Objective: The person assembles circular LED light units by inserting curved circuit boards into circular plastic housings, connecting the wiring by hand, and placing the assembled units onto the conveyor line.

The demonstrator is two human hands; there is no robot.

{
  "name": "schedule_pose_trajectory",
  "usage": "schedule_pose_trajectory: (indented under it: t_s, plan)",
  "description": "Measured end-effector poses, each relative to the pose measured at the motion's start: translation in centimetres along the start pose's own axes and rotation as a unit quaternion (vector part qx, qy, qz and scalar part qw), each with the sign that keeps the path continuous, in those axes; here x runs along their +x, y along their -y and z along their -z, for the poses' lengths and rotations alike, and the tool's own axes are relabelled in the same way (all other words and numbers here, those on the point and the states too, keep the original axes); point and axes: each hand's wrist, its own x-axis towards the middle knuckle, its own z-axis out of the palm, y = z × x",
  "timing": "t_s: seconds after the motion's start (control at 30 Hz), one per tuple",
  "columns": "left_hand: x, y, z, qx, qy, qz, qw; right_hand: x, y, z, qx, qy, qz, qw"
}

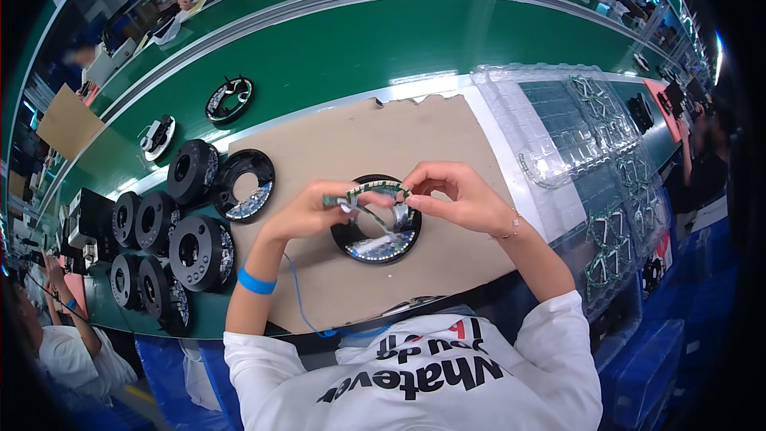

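My left hand [315, 209] and my right hand [456, 196] hold a curved green circuit board strip [375, 187] between them, raised over a round black housing [345, 246]. The right thumb and forefinger pinch the strip's right end. The left fingers are closed at its left end, partly hidden by the hand itself. A narrow piece hangs down from the strip toward the middle of the housing. Inside the housing's near side lies a blue circuit board [383, 251] dotted with small parts. A blue wristband [256, 281] circles my left forearm.
Brown cardboard [447, 271] lies under the work. Several black round housings [195, 251] are grouped at the left, and another open one [264, 172] rests by the cardboard's edge. Clear plastic trays [590, 136] with green strips fill the right. A blue cord [298, 287] runs near my left arm.
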Motion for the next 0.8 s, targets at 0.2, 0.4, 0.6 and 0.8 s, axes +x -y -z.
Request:
schedule_pose_trajectory:
  t_s: [0.2,0.4,0.6,0.8]
  plan:
    - [-2.3,2.2,-0.9,-0.206,0.026,-0.115,0.972,0.2,-0.4,-0.9,0.095,-0.016,-0.050,0.994]
    - [-2.6,1.4,0.0,-0.163,-0.138,0.127,0.969,-0.7,-2.6,-1.0,0.063,-0.088,-0.058,0.992]
    - [-0.9,2.6,0.9,0.022,-0.268,0.141,0.953,-0.8,-4.8,-0.9,0.015,-0.112,-0.103,0.988]
    - [-0.7,5.0,1.2,-0.027,-0.218,0.185,0.958,-0.7,-6.2,-0.7,-0.074,-0.104,-0.115,0.985]
